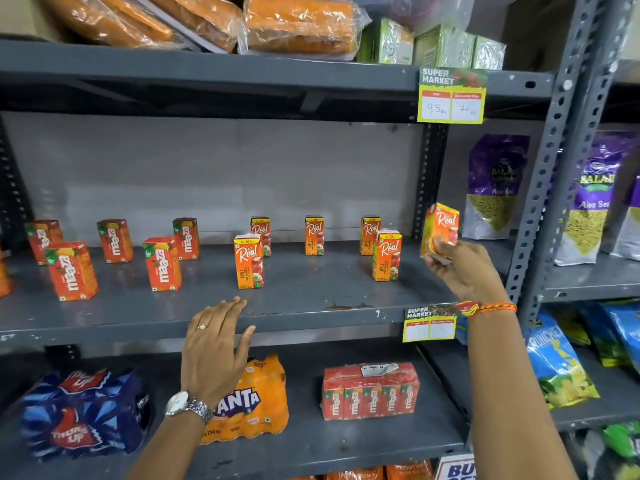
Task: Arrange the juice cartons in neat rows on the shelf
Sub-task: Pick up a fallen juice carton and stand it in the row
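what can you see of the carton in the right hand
The carton is a small orange Real juice box, seemingly coated card, with white script logo and fruit artwork. It is tilted, top leaning right, held off the shelf at its right end. The right hand grips its lower part, fingers covering the bottom. Nothing else touches it.

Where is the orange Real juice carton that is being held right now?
The orange Real juice carton is in the right hand, tilted above the grey metal shelf's right end, beside the upright post.
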